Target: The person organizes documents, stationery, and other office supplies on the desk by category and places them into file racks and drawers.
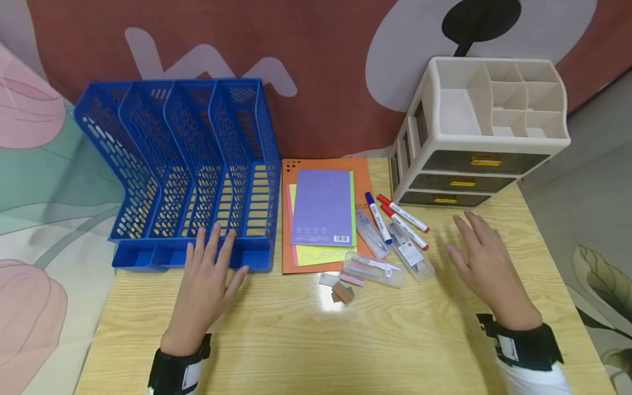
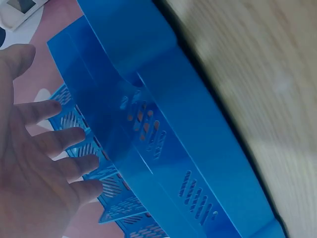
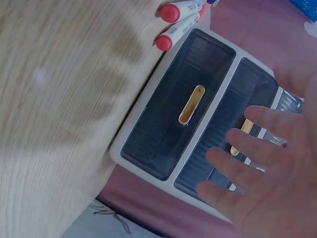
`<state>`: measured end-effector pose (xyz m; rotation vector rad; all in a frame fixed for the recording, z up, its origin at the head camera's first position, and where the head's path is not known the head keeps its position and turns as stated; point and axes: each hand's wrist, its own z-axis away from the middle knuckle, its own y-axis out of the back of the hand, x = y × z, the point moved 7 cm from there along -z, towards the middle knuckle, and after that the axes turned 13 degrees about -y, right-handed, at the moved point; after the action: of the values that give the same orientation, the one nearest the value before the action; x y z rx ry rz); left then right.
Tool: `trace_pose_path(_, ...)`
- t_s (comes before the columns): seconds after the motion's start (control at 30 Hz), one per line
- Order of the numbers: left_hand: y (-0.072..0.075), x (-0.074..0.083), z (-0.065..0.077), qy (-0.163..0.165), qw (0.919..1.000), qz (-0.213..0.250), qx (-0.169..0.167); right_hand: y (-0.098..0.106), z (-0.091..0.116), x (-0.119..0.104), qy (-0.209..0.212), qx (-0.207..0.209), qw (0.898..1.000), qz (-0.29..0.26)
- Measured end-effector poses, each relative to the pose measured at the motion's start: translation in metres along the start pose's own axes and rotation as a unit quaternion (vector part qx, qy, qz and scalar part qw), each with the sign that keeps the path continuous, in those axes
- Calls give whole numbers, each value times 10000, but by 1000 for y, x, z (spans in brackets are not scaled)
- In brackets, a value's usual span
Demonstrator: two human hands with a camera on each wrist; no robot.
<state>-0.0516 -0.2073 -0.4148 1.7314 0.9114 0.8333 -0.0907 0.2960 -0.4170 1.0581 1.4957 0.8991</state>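
Note:
My left hand (image 1: pixel 204 291) hovers at the front of a blue slotted file rack (image 1: pixel 192 164), fingers spread and holding nothing. In the left wrist view the rack's front trough (image 2: pixel 163 134) lies beyond that palm. My right hand (image 1: pixel 486 263), fingers apart, is above the table in front of a white desk organizer (image 1: pixel 498 142) with dark drawers and yellow handles. Between the hands lie a purple notebook (image 1: pixel 323 206) on yellow and pink ones, an orange folder (image 1: pixel 326 270), red markers (image 1: pixel 407 214), a blue marker (image 1: pixel 378 218) and clear plastic cases (image 1: pixel 373 269).
Small eraser-like blocks (image 1: pixel 344 292) lie near the front of the pile on the wooden table (image 1: pixel 316 345). A patterned cloth (image 1: pixel 326 82) hangs behind the rack and organizer. The organizer's top has several open compartments (image 1: pixel 511 123).

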Motion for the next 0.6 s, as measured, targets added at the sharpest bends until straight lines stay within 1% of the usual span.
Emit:
trace_pose_path(0.13,1,2,-3,-37,10000,9,-34,6,-1,-9,238,341,9991,-92)
trace_pose_path(0.3,0,6,-6,-111,9999,23,-70,7,0,-20,421,427,9980,-183)
trace_pose_path(0.4,1,9,-7,-202,9998,-10,27,4,-1,-27,464,359,9981,-181)
trace_pose_path(0.6,4,15,-12,-373,9991,-28,205,-4,-7,-40,343,18,9994,-77)
